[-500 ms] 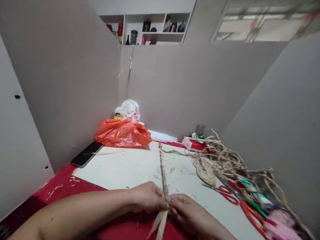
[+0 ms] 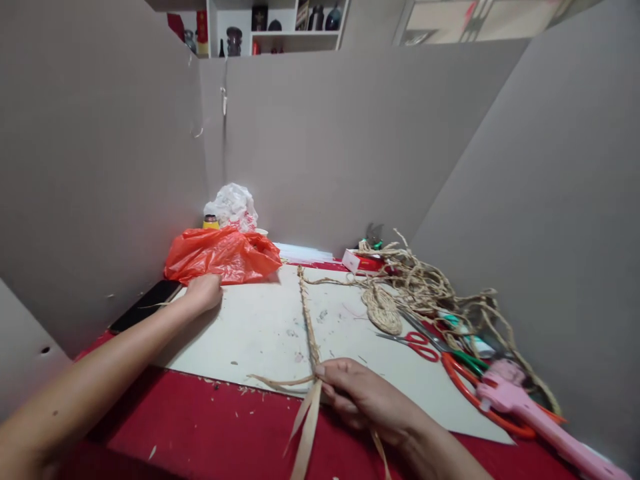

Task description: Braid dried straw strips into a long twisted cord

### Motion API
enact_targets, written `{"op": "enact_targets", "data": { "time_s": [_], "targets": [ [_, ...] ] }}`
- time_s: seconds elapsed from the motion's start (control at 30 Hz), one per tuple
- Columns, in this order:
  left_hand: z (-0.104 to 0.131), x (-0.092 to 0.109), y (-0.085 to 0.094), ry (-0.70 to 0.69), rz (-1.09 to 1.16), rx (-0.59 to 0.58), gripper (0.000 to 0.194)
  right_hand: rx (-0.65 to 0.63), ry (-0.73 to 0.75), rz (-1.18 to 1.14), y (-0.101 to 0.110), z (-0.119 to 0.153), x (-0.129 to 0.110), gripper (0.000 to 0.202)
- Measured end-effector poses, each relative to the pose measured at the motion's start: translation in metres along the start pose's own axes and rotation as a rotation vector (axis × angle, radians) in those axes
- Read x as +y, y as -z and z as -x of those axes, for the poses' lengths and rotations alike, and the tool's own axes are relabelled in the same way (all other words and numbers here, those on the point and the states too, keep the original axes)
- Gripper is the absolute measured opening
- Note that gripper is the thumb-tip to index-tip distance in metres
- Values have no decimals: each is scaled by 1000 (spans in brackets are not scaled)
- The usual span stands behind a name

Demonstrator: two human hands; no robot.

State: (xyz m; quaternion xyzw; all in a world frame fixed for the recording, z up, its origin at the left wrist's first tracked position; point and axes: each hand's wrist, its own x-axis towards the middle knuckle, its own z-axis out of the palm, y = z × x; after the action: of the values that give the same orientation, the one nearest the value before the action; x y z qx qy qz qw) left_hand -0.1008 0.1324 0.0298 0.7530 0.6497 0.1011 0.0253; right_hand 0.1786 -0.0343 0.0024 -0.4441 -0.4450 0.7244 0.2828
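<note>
A long narrow braid of tan plant fibre (image 2: 307, 313) runs down the white board (image 2: 260, 333). At its near end my right hand (image 2: 360, 393) is closed, pinching the braid between thumb and fingers. Loose flat strands (image 2: 306, 433) hang below the pinch, and another strand (image 2: 280, 382) sticks out to the left. My left hand (image 2: 205, 293) is at the far left of the board, fingers curled down beside the orange plastic bag (image 2: 225, 257). A thin strip (image 2: 154, 305) shows left of that wrist, over the black phone (image 2: 145, 308). The left fingertips are hidden.
Right of the braid lie a coiled fibre oval (image 2: 383, 309), red-handled scissors (image 2: 417, 343), a heap of tan cord (image 2: 425, 280), larger orange-handled shears (image 2: 460, 377) and a pink glue gun (image 2: 530, 413). Grey panels (image 2: 310, 147) enclose the red table (image 2: 200, 420).
My left hand has left the braid and moved forward and left to the board beside the orange bag. The right hand still holds the braid. The view has shifted.
</note>
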Motion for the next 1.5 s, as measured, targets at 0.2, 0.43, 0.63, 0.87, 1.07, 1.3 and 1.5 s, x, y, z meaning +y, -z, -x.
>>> {"op": "enact_targets", "data": {
  "time_s": [0.2, 0.43, 0.63, 0.87, 1.07, 1.3, 1.5],
  "targets": [
    [-1, 0, -13, -64, 23, -1, 16, -33, -10, -9, 5, -1, 2, 37],
    [63, 58, 9, -341, 627, -274, 11, -39, 4, -24, 6, -1, 1, 37],
    [114, 102, -14, -250, 1075, -685, 19, -46, 42, -39, 6, 0, 2, 37],
    [117, 113, -25, -102, 1222, -759, 21, -37, 99, -11, 5, -1, 3, 39],
    [114, 115, -29, -72, 1277, -785, 33, -31, 120, 25, 4, 0, 1, 41],
    [112, 114, -17, -62, 1146, -773, 16, 80, 138, 95, -6, -2, 3, 42],
    [116, 114, -10, 20, 1131, -785, 4, 362, 215, 128, -26, -13, 12, 45]
  ]
}}
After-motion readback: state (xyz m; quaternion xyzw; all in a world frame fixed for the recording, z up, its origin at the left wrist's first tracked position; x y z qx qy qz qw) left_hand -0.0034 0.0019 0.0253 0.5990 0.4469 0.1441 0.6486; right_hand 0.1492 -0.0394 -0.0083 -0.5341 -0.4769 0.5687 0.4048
